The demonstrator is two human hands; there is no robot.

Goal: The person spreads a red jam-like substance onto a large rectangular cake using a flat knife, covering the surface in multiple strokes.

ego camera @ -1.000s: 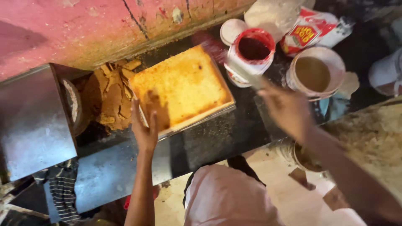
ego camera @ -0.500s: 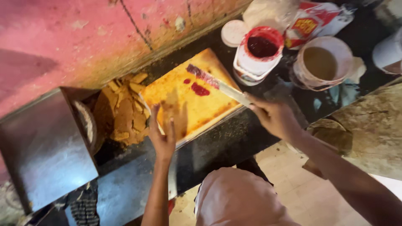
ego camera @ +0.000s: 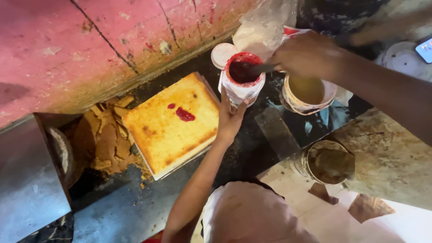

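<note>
Dipping into the red jam tub (ego camera: 241,72), the knife (ego camera: 263,68) has left the bread slab (ego camera: 173,123), where half a second ago it was spreading; now its blade sits in the red filling, so a fresh load is being taken while only a small red smear (ego camera: 184,114) marks the toasted top. The right hand (ego camera: 310,54) has its fingers clenched around the knife handle above the tub. The left hand (ego camera: 230,118) has moved off the slab and now steadies the tub from below, fingers pressed against its white side, thumb up along the wall.

The tub stands on the dark counter (ego camera: 265,135), just right of the slab and touching the left hand. Its round white lid (ego camera: 222,54) lies behind it by the pink wall (ego camera: 90,45). Beside it to the right stands a white tub of yellowish spread (ego camera: 308,92); a crumpled clear plastic bag (ego camera: 265,27) sits behind both. Nearer the body stands a brown-filled container (ego camera: 328,162). Left of the slab lies a heap of brown crust trimmings (ego camera: 105,139).
</note>
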